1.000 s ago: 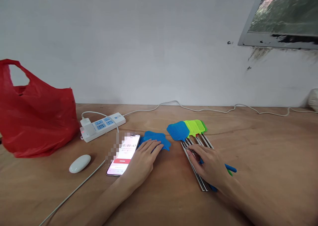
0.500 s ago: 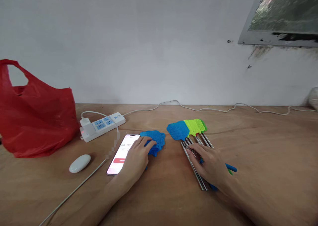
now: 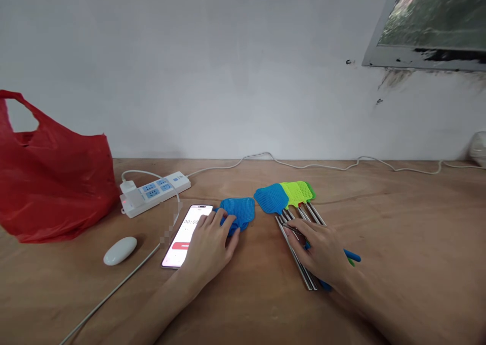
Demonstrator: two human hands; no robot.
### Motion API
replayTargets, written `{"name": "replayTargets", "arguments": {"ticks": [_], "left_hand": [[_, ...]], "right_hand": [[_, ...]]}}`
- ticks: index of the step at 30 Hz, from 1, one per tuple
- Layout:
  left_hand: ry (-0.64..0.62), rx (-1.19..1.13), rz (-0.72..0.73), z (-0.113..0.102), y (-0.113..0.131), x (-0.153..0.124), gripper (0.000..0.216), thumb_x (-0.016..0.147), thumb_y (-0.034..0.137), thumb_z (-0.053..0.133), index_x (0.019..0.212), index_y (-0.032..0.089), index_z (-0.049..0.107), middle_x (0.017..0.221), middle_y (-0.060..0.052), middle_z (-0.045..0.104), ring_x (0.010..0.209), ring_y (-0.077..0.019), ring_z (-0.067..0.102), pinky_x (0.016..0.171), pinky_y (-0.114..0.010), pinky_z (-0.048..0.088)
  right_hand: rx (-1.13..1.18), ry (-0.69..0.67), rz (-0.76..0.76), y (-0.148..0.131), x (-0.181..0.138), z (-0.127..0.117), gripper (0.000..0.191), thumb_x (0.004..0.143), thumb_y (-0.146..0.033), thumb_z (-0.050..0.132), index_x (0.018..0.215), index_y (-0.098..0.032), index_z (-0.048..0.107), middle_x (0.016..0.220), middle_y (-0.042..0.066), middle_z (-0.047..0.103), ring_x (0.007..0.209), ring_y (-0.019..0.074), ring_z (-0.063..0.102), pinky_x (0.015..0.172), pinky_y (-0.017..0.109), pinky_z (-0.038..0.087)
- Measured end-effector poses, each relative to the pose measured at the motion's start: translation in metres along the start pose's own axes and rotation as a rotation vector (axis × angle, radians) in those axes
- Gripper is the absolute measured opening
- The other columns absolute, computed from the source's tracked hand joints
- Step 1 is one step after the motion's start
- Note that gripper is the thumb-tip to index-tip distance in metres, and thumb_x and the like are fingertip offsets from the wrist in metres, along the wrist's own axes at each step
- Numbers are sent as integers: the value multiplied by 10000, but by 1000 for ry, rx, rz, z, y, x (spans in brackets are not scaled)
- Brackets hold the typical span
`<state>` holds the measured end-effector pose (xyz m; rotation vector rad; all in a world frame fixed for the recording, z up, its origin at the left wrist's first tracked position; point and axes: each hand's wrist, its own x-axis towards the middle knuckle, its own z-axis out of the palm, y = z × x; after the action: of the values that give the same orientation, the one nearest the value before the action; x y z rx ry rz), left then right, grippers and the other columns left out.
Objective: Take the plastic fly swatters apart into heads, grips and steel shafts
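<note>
My left hand [image 3: 214, 239] reaches over a small pile of blue fly swatter heads [image 3: 239, 208], thumb and fingers closed on their near edge. How many heads lie under it is hidden. To the right, my right hand [image 3: 319, 244] rests on the metal rods [image 3: 298, 259] with its fingers closed around a thin rod near their upper ends. Beyond it lie a blue fly swatter head [image 3: 271, 198], yellow-green heads [image 3: 298, 193] and part of a darker green one [image 3: 311, 190], fanned out side by side. A blue handle end [image 3: 352, 255] sticks out past my right wrist.
A lit phone [image 3: 186, 239] lies partly under my left hand. Left of it are a white mouse-like object [image 3: 120, 251], a white power strip [image 3: 155, 192] with a plug in it, and a red plastic bag [image 3: 56, 178]. A white cable [image 3: 311, 166] runs along the wall.
My left hand's thumb has come into sight at the near edge of the blue heads, and the top head has turned and shifted slightly. My right hand stays on the rods.
</note>
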<state>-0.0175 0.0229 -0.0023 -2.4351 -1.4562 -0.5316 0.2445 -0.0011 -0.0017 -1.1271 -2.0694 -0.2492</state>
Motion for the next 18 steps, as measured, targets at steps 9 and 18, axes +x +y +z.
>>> {"name": "replayTargets", "arguments": {"ticks": [9, 18], "left_hand": [[-113, -92, 38, 8, 1, 0, 142, 932, 211, 625, 1055, 180, 689, 1052, -93, 702, 904, -287, 670, 801, -434, 542], [-116, -143, 60, 6, 4, -3, 199, 917, 117, 613, 1088, 191, 684, 1040, -75, 719, 907, -275, 690, 785, -413, 577]], "right_hand": [[1, 7, -2, -1, 0, 2, 128, 990, -233, 521, 901, -208, 609, 652, -31, 623, 542, 128, 552, 557, 255, 338], [-15, 13, -2, 1, -1, 3, 126, 979, -227, 531, 883, -211, 612, 641, -39, 629, 518, 125, 541, 547, 262, 324]]}}
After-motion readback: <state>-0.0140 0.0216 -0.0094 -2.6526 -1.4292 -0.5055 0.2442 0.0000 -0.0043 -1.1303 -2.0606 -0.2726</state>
